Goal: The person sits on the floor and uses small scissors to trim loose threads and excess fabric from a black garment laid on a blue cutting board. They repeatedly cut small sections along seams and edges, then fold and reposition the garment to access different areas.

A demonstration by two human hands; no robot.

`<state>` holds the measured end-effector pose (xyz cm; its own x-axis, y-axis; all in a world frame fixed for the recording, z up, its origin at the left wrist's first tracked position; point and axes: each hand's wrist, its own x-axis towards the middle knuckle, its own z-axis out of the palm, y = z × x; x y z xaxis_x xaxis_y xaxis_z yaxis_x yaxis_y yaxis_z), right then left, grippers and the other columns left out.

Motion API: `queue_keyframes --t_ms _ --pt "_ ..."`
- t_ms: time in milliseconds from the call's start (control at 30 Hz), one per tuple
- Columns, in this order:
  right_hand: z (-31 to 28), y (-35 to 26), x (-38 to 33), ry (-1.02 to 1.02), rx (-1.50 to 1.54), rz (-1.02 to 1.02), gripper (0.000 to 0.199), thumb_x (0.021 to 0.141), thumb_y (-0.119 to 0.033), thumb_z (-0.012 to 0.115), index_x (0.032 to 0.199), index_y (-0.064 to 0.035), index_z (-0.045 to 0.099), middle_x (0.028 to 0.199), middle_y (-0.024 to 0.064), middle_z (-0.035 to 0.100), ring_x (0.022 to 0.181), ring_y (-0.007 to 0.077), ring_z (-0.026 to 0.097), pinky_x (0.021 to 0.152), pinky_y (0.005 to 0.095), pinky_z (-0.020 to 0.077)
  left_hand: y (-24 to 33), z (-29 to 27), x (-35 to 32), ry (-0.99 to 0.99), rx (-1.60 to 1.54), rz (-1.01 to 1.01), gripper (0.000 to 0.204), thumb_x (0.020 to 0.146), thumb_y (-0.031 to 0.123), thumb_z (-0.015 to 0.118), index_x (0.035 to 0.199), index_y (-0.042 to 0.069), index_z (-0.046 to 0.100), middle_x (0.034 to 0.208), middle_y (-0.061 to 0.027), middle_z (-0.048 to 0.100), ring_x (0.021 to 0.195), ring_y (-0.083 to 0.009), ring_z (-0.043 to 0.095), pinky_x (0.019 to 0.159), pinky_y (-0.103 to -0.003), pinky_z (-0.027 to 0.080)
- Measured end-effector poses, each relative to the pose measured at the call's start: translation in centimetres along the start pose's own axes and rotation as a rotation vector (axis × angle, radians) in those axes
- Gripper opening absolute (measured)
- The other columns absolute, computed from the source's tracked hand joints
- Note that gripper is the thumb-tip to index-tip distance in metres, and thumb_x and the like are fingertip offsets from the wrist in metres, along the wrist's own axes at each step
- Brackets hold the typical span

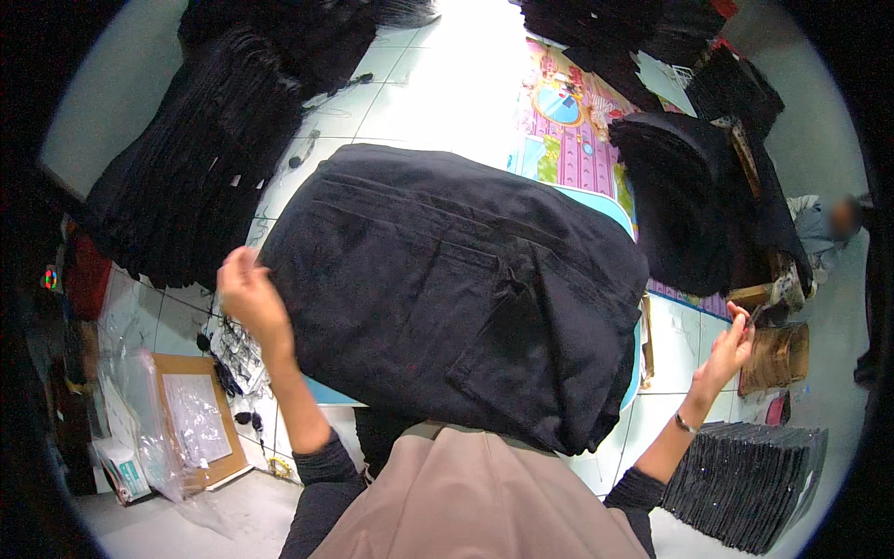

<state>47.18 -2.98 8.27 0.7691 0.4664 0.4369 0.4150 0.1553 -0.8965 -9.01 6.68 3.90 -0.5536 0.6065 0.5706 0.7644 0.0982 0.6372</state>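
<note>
The black cloth [391, 289] lies over the blue table [596, 199] and passes its near rim, so I think an uneven pull could make it slip down. The right hand [724, 359], well apart from it, seems to pinch a dark tool [755, 318]. The left hand [250, 300] is blurred beside the cloth, fingers partly curled; I cannot tell if they hold anything.

Black cloth [400, 307] hides most of the light-blue board [603, 204].
</note>
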Motion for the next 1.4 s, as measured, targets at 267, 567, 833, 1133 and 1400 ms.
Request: queue_keyframes --t_ms 267,567,833,1133,1400 --pt "7.5 -6.5 -10.2 -1.259 -0.057 0.016 0.032 0.080 0.010 0.055 0.109 0.0005 0.066 0.103 0.0117 0.070 0.092 0.0185 0.069 0.078 0.0278 0.0553 3.7 1.6 -3.9 -0.537 -0.345 0.257 0.024 0.079 0.008 0.073 0.103 0.002 0.069 0.107 -0.0146 0.067 0.101 -0.0286 0.063 0.087 -0.039 0.049" --pt "13.4 -4.9 -16.1 -1.502 -0.294 -0.416 0.037 0.078 0.003 0.064 0.113 -0.0083 0.065 0.115 0.0088 0.063 0.092 0.0316 0.067 0.077 0.0385 0.0562 8.3 5.9 -10.2 -0.651 -0.149 0.649 0.016 0.083 0.013 0.069 0.093 0.001 0.068 0.093 -0.0115 0.066 0.085 -0.0230 0.064 0.070 -0.033 0.053" --pt "13.7 -2.9 -15.9 -1.331 -0.201 -0.591 0.025 0.080 -0.005 0.065 0.104 -0.0093 0.063 0.106 0.0051 0.062 0.076 0.0288 0.067 0.066 0.0388 0.0557 -2.0 -2.8 -1.0 0.250 -0.065 0.154 0.029 0.087 0.004 0.066 0.115 0.002 0.059 0.106 -0.0124 0.065 0.081 -0.0175 0.065 0.069 -0.030 0.054" --pt "13.5 -5.4 -15.6 -1.404 -0.086 -0.688 0.022 0.081 -0.007 0.066 0.102 -0.0065 0.060 0.092 0.0083 0.060 0.067 0.0288 0.064 0.058 0.0384 0.0519 6.7 -1.8 -10.0 -1.061 -0.943 -0.136 0.050 0.103 0.039 0.040 0.118 -0.003 0.062 0.105 -0.0144 0.071 0.048 -0.0074 0.056 0.046 -0.022 0.045" --pt "13.7 -2.1 -10.9 -1.102 -0.320 -0.415 0.018 0.081 0.001 0.063 0.099 -0.0019 0.061 0.092 0.0161 0.062 0.082 0.0374 0.065 0.069 0.0420 0.0528 10.0 1.3 -13.2 -1.099 -0.537 0.012 0.039 0.080 0.015 0.074 0.114 0.003 0.058 0.059 -0.0085 0.062 0.050 -0.0175 0.059 0.052 -0.032 0.046"
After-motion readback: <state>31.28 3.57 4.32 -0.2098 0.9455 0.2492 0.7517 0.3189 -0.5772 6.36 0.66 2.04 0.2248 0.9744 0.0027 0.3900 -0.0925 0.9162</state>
